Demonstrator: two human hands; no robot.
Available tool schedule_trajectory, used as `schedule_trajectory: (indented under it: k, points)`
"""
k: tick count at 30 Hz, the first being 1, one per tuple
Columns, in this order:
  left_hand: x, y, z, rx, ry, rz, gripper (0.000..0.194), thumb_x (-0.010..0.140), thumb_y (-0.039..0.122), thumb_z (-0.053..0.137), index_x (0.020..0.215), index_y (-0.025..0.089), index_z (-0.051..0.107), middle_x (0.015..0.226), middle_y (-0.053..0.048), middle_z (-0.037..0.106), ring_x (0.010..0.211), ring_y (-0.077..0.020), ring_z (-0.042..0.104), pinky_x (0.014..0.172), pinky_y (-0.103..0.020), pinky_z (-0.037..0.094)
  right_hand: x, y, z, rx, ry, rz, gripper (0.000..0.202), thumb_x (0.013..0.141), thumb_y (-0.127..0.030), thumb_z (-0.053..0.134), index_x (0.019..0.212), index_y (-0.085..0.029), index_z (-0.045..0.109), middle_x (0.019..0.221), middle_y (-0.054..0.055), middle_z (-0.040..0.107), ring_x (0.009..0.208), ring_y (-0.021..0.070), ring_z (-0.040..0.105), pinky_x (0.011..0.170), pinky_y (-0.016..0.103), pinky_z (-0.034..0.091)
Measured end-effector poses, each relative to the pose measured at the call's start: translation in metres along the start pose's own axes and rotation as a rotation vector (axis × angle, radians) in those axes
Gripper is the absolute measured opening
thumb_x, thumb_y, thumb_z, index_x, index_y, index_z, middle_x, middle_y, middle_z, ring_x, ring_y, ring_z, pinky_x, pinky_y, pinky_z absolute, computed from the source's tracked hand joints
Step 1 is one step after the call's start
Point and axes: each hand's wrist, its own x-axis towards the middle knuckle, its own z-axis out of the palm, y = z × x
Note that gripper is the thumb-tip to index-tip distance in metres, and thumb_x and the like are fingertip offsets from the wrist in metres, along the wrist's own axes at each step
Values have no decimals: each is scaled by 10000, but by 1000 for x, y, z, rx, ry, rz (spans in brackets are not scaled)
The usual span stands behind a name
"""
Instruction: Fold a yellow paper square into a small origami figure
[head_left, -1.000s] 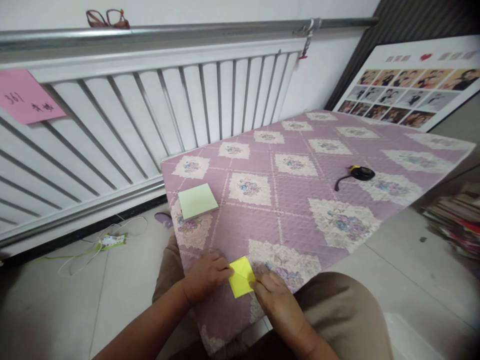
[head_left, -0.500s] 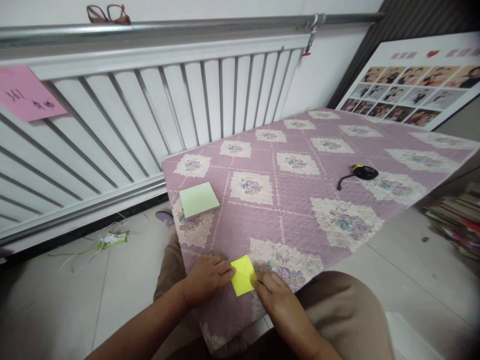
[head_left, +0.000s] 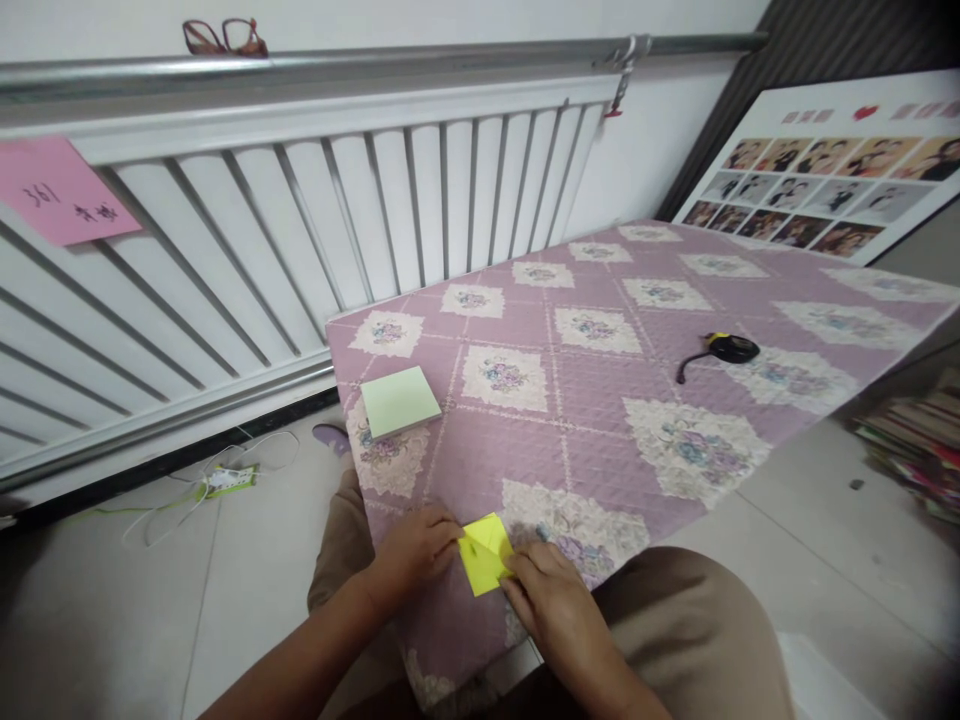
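A small folded square of yellow paper (head_left: pixel 486 556) lies near the close edge of the flowered tablecloth, with crease lines meeting around its middle and a flap slightly raised. My left hand (head_left: pixel 418 548) pinches its left corner between thumb and fingers. On the right side, my right hand (head_left: pixel 547 590) grips the paper's edge, fingers bent together over it. Farther back on the left of the table is a pale green pad of paper (head_left: pixel 401 402).
The purple tablecloth (head_left: pixel 517 440) covers the table. A black and yellow object with a strap (head_left: pixel 733 348) lies at right. Behind stand a white radiator (head_left: pixel 390 200) and a photo board (head_left: pixel 817 180). Glasses (head_left: pixel 225 38) rest above the pipe. A power strip (head_left: pixel 229 480) is on the floor.
A flap on the yellow paper has lifted a little, showing a shadow beneath it. Both hands stay at its sides, with the right fingers slightly shifted. The view has moved slightly.
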Motion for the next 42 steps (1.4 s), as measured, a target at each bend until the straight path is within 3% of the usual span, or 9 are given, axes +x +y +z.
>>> schedule_trajectory:
  k: [5, 10, 21, 27, 34, 39, 42]
  points:
    - [16, 7, -6, -34, -70, -142, 148, 875, 192, 471, 886, 193, 618, 923, -33, 610, 853, -172, 564, 742, -278, 442, 5, -3, -1, -22, 9, 41, 98, 862, -182, 513, 835, -222, 598, 805, 43, 594, 767, 216, 561, 712, 362, 454]
    - [12, 18, -11, -9, -162, -286, 126, 849, 197, 475, 797, 188, 589, 877, -32, 596, 828, -179, 556, 712, -280, 411, 9, 2, 5, -65, 43, 68, 100, 856, -211, 531, 771, -220, 583, 756, 35, 583, 729, 212, 545, 670, 344, 410]
    - [12, 20, -21, -59, -224, -434, 76, 814, 214, 507, 805, 188, 578, 896, -28, 607, 847, -181, 555, 699, -260, 378, 16, 9, 5, -23, -8, 78, 33, 831, -219, 599, 835, -238, 625, 763, 15, 605, 744, 203, 554, 687, 323, 374]
    - [12, 19, -23, -41, -238, -363, 91, 834, 196, 485, 839, 198, 576, 936, -22, 589, 876, -176, 552, 727, -258, 388, 15, 9, 7, -14, -2, 71, 49, 838, -208, 582, 810, -227, 617, 769, 17, 597, 746, 198, 554, 693, 320, 374]
    - [10, 13, -18, 98, -285, -204, 197, 922, 237, 398, 852, 179, 573, 942, -32, 580, 840, -164, 547, 710, -258, 409, 12, 15, 12, -72, 69, -92, 221, 919, -239, 462, 734, -202, 577, 729, 18, 564, 711, 175, 516, 680, 307, 353]
    - [5, 9, -12, 254, -321, -92, 228, 949, 224, 356, 900, 168, 571, 961, -46, 582, 858, -186, 532, 738, -295, 419, 11, 17, 11, -89, 86, -190, 116, 901, -193, 505, 834, -202, 599, 746, 11, 569, 722, 176, 493, 688, 306, 348]
    - [2, 9, -11, 298, -307, -41, 220, 954, 208, 353, 924, 164, 567, 981, -50, 582, 873, -194, 525, 754, -311, 423, 11, 16, 10, -113, 75, -210, 83, 861, -155, 565, 793, -194, 594, 746, 13, 564, 723, 176, 484, 696, 303, 359]
